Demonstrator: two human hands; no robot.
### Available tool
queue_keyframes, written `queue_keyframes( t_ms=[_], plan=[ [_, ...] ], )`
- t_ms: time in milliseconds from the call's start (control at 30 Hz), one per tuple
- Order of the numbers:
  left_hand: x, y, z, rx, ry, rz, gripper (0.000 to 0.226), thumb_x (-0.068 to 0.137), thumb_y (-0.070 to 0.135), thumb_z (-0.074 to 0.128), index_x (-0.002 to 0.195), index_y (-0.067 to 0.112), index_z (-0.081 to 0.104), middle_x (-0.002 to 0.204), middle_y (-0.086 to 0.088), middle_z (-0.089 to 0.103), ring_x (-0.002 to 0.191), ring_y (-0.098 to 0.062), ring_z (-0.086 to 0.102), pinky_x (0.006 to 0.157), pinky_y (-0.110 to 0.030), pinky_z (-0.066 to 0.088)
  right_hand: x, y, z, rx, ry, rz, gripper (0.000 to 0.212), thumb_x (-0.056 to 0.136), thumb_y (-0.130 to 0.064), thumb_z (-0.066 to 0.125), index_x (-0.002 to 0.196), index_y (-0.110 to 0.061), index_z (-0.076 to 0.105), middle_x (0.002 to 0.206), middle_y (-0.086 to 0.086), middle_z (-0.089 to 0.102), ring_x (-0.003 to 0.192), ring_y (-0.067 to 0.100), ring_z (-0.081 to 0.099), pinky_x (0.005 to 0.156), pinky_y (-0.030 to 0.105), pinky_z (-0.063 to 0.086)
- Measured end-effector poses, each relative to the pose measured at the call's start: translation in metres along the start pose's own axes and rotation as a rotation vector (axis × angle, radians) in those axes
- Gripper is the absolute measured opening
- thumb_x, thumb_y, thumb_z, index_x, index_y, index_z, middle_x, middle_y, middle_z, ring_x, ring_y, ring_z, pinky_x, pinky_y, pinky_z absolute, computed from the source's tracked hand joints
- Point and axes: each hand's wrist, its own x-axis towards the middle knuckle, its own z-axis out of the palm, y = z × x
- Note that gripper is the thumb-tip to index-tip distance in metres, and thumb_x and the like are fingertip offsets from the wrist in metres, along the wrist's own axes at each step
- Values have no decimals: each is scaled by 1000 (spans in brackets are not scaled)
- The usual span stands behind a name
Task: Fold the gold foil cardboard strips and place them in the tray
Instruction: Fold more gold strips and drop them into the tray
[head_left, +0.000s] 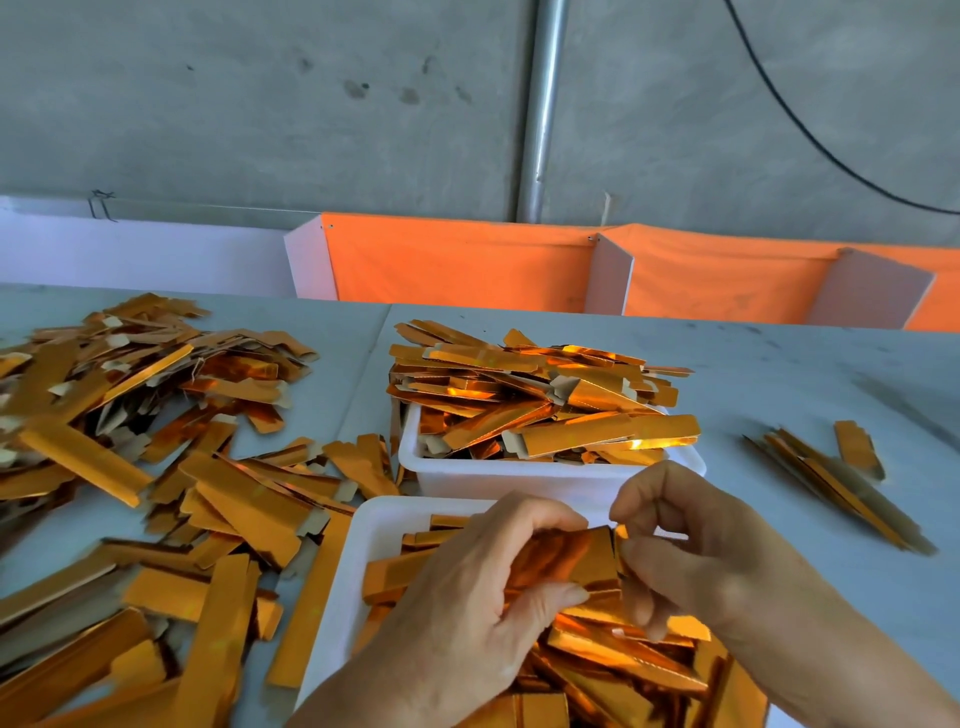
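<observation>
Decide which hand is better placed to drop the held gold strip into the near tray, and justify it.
Probably the left hand: it grips most of the gold foil cardboard strip above the near white plastic tray, while the right hand only pinches its end.

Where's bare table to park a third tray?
Bare table right of the far tray, up to the small strip bundle; also behind the far tray. Left side is crowded with the loose strip pile. Both hands work over the near tray.
</observation>
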Motion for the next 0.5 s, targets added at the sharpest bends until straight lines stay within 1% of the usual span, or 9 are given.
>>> queue_keyframes(
  t_ms=[67,167,267,367,400,433,500],
  plan=[
    [0,0,0,21,5,9,37,81,55,49,117,47,43,117,32,48,116,11,41,87,-1,34,-1,1,1,-92,41,-8,25,86,1,57,81,-23,58,55,7,63,48,19,61,50,19,48],
    [0,-2,1,59,17,43,35,84,54,48,117,47,43,117,32,46,117,8,41,88,-4,35,-1,1,3,-143,42,0,20,86,0,57,86,-20,55,55,5,63,47,15,61,50,17,47],
    [0,-3,3,114,38,87,32,87,52,48,117,45,44,116,30,47,115,4,44,90,-7,36,-1,0,2,-145,22,14,23,85,-2,58,82,-25,56,56,5,63,48,15,61,52,18,48],
    [1,-3,4,163,78,135,31,88,53,50,118,44,43,116,28,48,114,2,46,91,-9,37,1,-1,0,-99,4,35,32,83,1,59,73,-29,59,55,6,60,49,16,59,51,19,48],
    [1,-3,4,163,91,146,32,88,54,47,118,44,42,116,26,49,114,1,46,92,-11,39,1,-2,0,-56,4,44,32,81,1,61,70,-29,59,56,7,60,49,18,58,51,21,47],
    [1,-2,4,157,101,154,33,87,55,45,118,44,41,117,26,50,115,0,47,93,-13,40,2,-3,0,-20,0,47,28,78,-2,63,69,-29,60,56,9,59,49,20,56,51,22,47],
    [1,-2,5,140,111,153,35,86,56,42,119,45,40,118,26,48,116,1,46,94,-13,40,2,-4,1,36,-12,59,18,65,-10,61,68,-28,61,56,9,57,49,21,54,49,22,45]
  ],
)
